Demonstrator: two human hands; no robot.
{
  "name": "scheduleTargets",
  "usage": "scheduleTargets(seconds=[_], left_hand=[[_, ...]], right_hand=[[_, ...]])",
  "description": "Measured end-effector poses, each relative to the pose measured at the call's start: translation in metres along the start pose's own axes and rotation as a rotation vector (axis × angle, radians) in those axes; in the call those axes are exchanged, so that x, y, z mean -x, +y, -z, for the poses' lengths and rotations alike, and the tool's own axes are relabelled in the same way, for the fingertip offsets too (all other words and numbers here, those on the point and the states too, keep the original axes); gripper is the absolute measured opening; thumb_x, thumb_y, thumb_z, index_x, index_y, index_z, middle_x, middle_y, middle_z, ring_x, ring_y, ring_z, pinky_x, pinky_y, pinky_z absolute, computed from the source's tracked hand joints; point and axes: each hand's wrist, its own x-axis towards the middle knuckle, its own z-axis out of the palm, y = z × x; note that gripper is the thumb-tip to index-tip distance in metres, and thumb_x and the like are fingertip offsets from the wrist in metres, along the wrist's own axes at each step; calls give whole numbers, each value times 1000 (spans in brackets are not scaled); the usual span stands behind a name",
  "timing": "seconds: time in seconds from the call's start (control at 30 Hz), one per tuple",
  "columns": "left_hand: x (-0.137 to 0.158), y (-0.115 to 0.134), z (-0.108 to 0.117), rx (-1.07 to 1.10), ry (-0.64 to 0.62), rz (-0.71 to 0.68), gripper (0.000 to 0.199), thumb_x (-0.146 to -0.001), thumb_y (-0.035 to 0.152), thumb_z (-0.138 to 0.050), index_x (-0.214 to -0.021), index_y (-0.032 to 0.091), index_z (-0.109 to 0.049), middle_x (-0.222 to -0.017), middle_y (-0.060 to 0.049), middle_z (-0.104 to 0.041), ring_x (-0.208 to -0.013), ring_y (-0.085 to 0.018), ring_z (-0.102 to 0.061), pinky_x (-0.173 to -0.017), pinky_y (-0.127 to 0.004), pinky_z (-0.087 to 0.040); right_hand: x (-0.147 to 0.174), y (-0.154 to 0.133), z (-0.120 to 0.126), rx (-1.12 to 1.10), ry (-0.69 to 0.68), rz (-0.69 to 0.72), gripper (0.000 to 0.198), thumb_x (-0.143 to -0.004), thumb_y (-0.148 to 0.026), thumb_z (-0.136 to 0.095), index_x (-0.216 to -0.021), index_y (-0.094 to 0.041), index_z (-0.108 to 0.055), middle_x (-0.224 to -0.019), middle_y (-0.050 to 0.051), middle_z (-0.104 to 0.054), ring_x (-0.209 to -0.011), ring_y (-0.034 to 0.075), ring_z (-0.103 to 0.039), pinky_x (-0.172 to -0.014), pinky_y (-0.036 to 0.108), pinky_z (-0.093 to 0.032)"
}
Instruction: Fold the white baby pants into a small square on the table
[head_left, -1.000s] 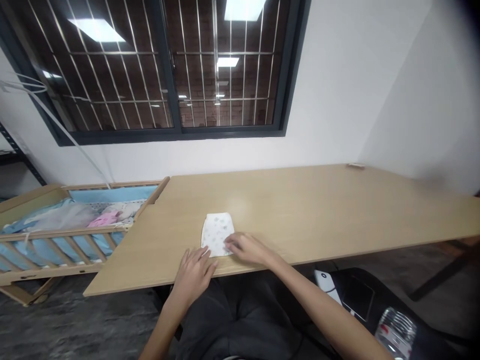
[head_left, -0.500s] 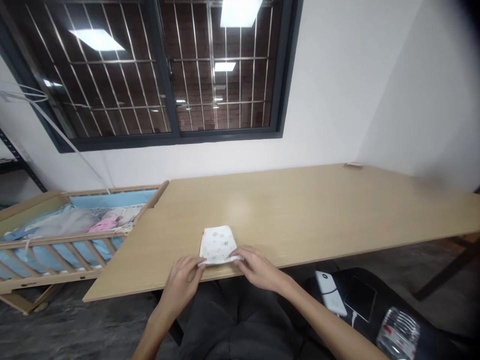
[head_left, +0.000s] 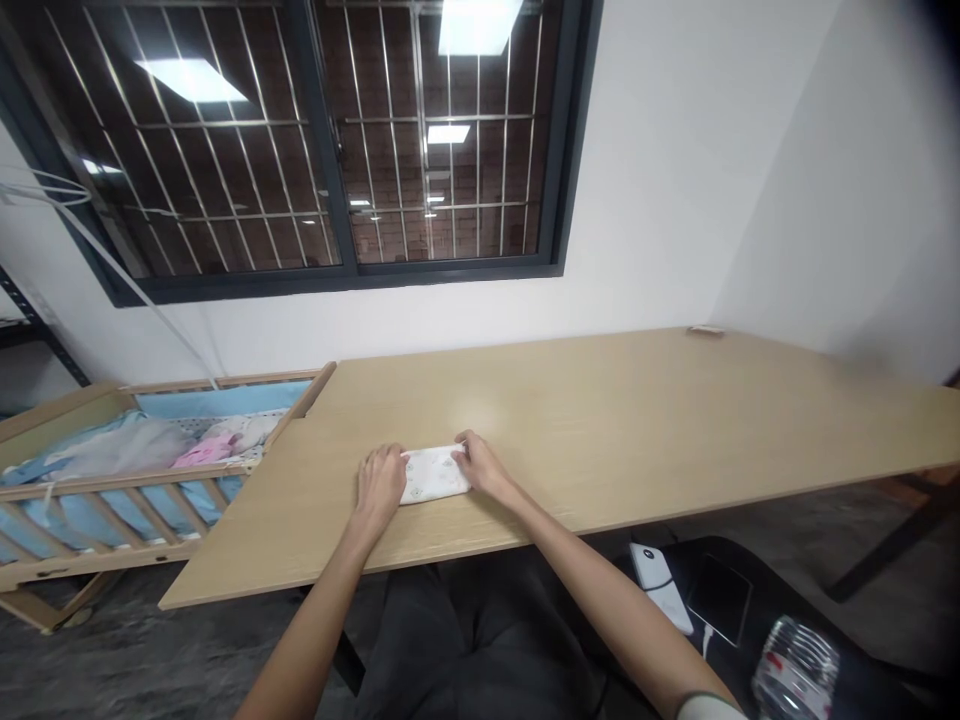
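Note:
A small white cloth (head_left: 433, 476) with a faint print lies folded into a low band on the wooden table (head_left: 600, 420), close to its front edge. My left hand (head_left: 382, 478) grips the cloth's left end, fingers curled over the far corner. At the other end, my right hand (head_left: 480, 464) pinches the far right corner between thumb and fingers. Both hands are closed and rest low at the tabletop. The cloth's far corners are partly hidden under the fingers.
A wooden crib (head_left: 150, 480) with blue lining and heaped clothes adjoins the table's left end. Below the front edge at right, a black seat holds a white power bank (head_left: 661, 588), a dark phone (head_left: 720, 598) and a plastic bottle (head_left: 796, 668). A barred window (head_left: 345, 150) is behind.
The cloth's near edge has been folded away from me, making it shorter front to back. Both hands have moved from its near corners to its far corners.

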Motion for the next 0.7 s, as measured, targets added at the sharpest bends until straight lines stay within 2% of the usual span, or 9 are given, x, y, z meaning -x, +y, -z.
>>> scheduleTargets(seconds=[0.1,0.17,0.23,0.3,0.33,0.4,0.5,0.57,0.7], left_hand=[[1,-1,-5,-24,-12,1,27,-101,25,-43,-100,15,-68,-102,-17,-72,-103,-29,-66,-93,-40,-46],[4,0,-5,-26,-8,1,27,-101,24,-42,-101,14,-68,-103,-17,-71,-105,-29,-66,-94,-41,-46],[9,4,-4,-26,9,2,31,-102,24,-39,-110,12,-66,-109,-19,-70,-112,-30,-63,-98,-43,-46],[15,13,-4,3,48,-6,40,-104,31,-35,-128,8,-58,-126,-22,-65,-124,-31,-58,-104,-45,-44],[19,19,-5,43,60,-31,47,-105,36,-33,-137,6,-51,-136,-23,-59,-131,-31,-53,-108,-45,-42],[27,31,-8,150,35,-119,61,-106,46,-28,-152,6,-34,-155,-23,-44,-145,-28,-41,-117,-44,-35],[37,44,-19,229,-106,-193,73,-105,54,-21,-159,6,-20,-165,-20,-27,-154,-27,-24,-123,-44,-27],[41,44,-27,195,-174,-172,76,-104,58,-18,-160,6,-19,-166,-19,-23,-155,-28,-19,-125,-47,-23],[46,29,-34,109,-208,-150,78,-103,61,-16,-160,9,-21,-166,-17,-22,-156,-28,-17,-125,-51,-20]], right_hand=[[-2,0,-2,24,-31,-69,30,-92,-17,-53,-122,-14,-56,-107,12,-67,-99,24,-64,-90,37,-51],[3,-6,1,68,0,-51,34,-94,-20,-51,-127,-12,-54,-117,16,-65,-108,26,-62,-95,40,-50],[10,-17,4,145,84,34,41,-98,-26,-47,-136,-10,-50,-131,21,-57,-122,29,-56,-104,44,-46],[20,-29,7,238,119,175,50,-102,-33,-41,-146,-10,-44,-146,23,-47,-137,31,-45,-113,47,-37],[24,-33,6,281,84,253,53,-103,-35,-38,-150,-10,-40,-152,23,-42,-143,31,-38,-117,49,-32],[31,-38,2,352,-70,388,59,-102,-33,-37,-157,-11,-33,-161,20,-33,-151,30,-25,-122,50,-23],[35,-34,-9,424,-282,439,70,-97,-32,-46,-160,-8,-26,-165,20,-25,-155,30,-17,-124,51,-16],[36,-28,-15,449,-328,424,71,-96,-33,-48,-160,-8,-28,-165,20,-26,-155,31,-18,-125,51,-15],[36,-21,-12,433,-302,415,61,-103,-35,-36,-159,-11,-32,-164,17,-29,-155,27,-21,-126,50,-15]])
